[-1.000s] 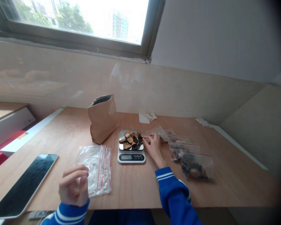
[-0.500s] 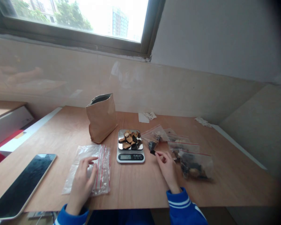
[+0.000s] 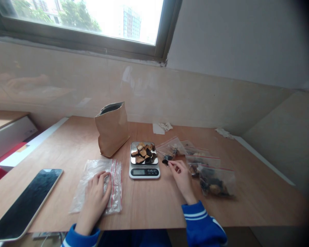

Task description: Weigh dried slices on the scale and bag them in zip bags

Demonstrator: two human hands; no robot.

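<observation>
Pinching a dark slice in the right hand

Thumb and fingers of the right hand pinch the dark slice just right of the digital scale, near a filled clear bag. More dried slices lie heaped on the scale's plate. Loosely spread, the left hand rests on the flat zip bags, left of the scale. An upright brown paper bag stands at the far left of the scale; a tablet-like device lies at the near left.
</observation>
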